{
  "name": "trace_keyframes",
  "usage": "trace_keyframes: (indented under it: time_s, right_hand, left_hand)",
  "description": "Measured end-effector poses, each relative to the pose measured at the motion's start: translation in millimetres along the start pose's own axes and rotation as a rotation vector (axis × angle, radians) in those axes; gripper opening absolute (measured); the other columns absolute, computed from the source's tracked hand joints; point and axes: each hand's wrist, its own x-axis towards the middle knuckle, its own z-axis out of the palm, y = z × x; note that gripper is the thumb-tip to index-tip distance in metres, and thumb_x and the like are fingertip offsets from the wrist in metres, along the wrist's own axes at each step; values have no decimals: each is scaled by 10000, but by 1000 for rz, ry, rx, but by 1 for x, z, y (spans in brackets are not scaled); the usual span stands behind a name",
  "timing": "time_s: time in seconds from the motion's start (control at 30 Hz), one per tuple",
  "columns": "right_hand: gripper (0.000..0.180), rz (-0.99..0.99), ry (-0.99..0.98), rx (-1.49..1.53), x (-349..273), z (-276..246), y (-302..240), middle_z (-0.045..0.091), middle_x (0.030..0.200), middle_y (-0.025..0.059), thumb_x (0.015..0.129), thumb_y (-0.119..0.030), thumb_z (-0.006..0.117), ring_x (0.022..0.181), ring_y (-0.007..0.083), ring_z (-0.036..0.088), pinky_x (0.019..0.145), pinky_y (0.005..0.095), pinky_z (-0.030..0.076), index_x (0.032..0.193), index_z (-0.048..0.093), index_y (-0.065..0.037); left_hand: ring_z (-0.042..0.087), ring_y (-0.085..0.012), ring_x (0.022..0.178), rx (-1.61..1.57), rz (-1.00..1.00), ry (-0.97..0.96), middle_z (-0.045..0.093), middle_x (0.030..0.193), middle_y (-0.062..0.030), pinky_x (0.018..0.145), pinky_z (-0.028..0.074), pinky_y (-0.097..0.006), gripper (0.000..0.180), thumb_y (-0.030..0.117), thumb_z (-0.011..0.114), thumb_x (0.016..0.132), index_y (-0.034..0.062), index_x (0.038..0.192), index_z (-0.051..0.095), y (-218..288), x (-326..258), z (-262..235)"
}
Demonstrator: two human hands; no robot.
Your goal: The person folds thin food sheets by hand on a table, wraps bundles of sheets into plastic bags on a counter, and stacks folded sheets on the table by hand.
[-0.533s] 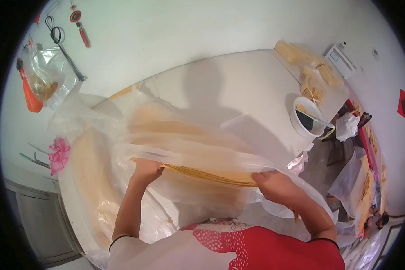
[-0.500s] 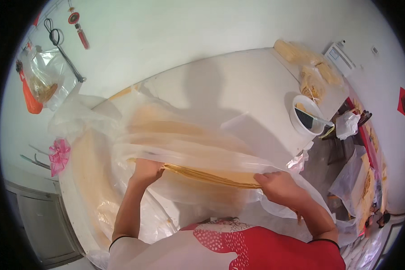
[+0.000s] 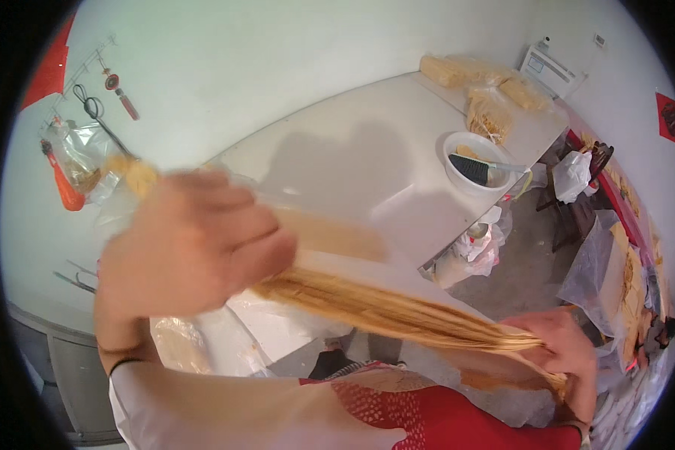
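Observation:
A long bundle of thin, golden-tan layered sheets (image 3: 405,315), which look like dried tofu skin, stretches between my hands. My left hand (image 3: 202,240) is raised near the camera, its fingers closed round the bundle; a blurred yellow end pokes out beyond it. Lower and to the right, my right hand (image 3: 562,349) grips the other end, and a loose flap hangs below it. Behind the bundle, more pale tan sheets (image 3: 330,232) lie on the white table (image 3: 360,120). Clear plastic (image 3: 195,341) is spread at the table's near left.
A white bowl (image 3: 457,138) holding a black-bristled brush (image 3: 469,170) stands at the table's right edge. Bags of tan food (image 3: 490,112) sit at the back right. White plastic bags (image 3: 476,251) bulge below that edge. An orange bag (image 3: 69,191) hangs on the left wall.
Both hands have carried the bundle out from the translucent plastic. My left hand rose toward the camera and left; my right hand moved right and slightly down. The view has shifted a little.

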Motion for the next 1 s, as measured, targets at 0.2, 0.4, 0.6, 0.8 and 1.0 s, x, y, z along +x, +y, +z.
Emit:
trace_keyframes:
  time_s: [0.2, 0.4, 0.6, 0.8, 1.0]
  right_hand:
    - [449, 253, 428, -256, -135, -49, -20, 684, 1007, 202, 691, -202, 618, 905, 381, 675, 798, 411, 520, 1091, 662, -1]
    - [398, 310, 586, -424, -160, -42, 33, 692, 1029, 183, 729, -129, 641, 899, 386, 668, 809, 435, 512, 1111, 646, -17]
    - [431, 216, 133, -235, -104, 55, 143, 688, 1056, 154, 771, -64, 628, 910, 366, 666, 802, 446, 538, 1201, 605, -88]
    - [252, 316, -445, 150, -67, 122, 198, 674, 976, 169, 876, -154, 562, 916, 384, 645, 756, 473, 508, 1123, 610, -136]
    - [186, 257, -200, 86, -42, 69, 240, 663, 921, 190, 907, -160, 502, 888, 404, 648, 740, 509, 501, 1033, 602, -67]
  left_hand:
    - [587, -207, 593, 253, 166, 295, 584, 691, -30, 527, 415, -348, 295, 200, 639, 639, 27, 879, 637, 41, 119, -49]
    - [570, -254, 710, 120, 185, 324, 582, 811, -51, 582, 430, -371, 227, 108, 632, 675, 67, 897, 610, 34, 200, 25]
    - [615, -261, 759, -99, 63, 41, 581, 782, -48, 621, 495, -417, 191, 163, 608, 729, 159, 917, 641, 63, 149, 189]
    - [655, -310, 797, -541, -225, -731, 634, 809, -72, 639, 518, -463, 140, 248, 653, 784, 140, 869, 629, 135, 72, 258]
    - [607, -340, 1043, -641, -282, -726, 652, 1082, -145, 891, 495, -448, 366, 199, 676, 759, 108, 1111, 626, 75, 130, 255]
